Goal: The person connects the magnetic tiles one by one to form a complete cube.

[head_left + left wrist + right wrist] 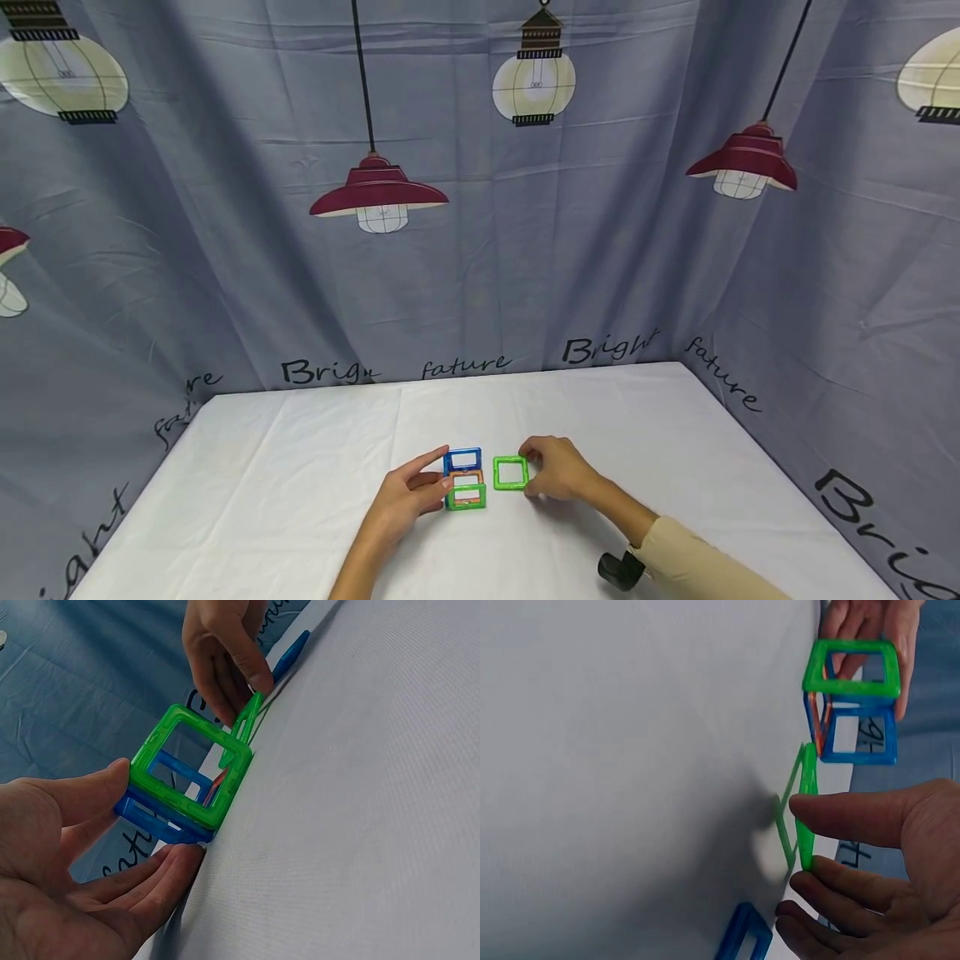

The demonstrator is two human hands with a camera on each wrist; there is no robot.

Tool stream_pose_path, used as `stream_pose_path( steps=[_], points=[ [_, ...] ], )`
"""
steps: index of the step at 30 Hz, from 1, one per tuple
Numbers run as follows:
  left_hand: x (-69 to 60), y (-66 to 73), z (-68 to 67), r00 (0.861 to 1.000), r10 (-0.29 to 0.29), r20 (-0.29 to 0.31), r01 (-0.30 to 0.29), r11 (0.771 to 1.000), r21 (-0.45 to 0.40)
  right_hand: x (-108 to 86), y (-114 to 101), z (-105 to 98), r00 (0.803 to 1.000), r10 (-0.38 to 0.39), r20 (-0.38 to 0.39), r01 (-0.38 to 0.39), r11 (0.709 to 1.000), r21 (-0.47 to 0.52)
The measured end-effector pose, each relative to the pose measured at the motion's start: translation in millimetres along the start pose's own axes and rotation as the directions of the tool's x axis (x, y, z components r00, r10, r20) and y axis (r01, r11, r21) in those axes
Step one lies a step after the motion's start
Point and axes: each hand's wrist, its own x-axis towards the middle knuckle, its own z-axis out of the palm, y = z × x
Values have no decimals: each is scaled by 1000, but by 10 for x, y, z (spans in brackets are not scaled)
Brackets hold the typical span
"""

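Down at the desk, a green square frame sits pinched by the right hand; I'd guess it's light, stiff, slick, best taken by its rim. Beside it, the left hand grips a blue-orange-green box.

Green frames, blue frames, orange frame, white tablecloth, blue-grey curtain with maroon lamps and black lettering

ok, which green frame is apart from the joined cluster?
The green frame at the right hand: a gap separates it from the cluster. The other green frame is part of that cluster, held by the left hand.
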Motion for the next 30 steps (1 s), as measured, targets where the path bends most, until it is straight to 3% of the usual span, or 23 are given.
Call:
stream_pose_path(
  steps=[8,30],
  points=[
    [-8,5,-6,1000,-7,4,7,1000,-5,-96,-87,40,998,-61,29,62,998,-19],
    [-10,6,13,1000,0,6,0,1000,7,-108,-136,99,999,-42,21,42,998,-38]
  ],
)
